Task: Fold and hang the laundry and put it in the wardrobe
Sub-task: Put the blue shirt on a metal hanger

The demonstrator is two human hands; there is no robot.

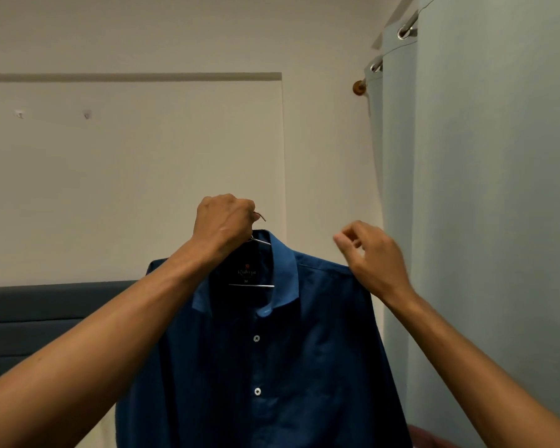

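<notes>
A dark blue button-up shirt (291,350) with white buttons hangs on a thin metal hanger (256,285), held up in front of me at chest height. My left hand (222,221) grips the hanger's hook above the collar, fist closed around it. Beside the shirt's right shoulder, my right hand (374,257) hovers with its fingers loosely curled and thumb near the fingertips; it holds nothing that I can see. The lower part of the shirt runs out of the bottom of the view.
A pale wall fills the background. A grey-blue padded headboard (46,318) runs along the lower left. A pale green curtain (482,189) hangs at the right from a rod with a wooden end knob (358,87).
</notes>
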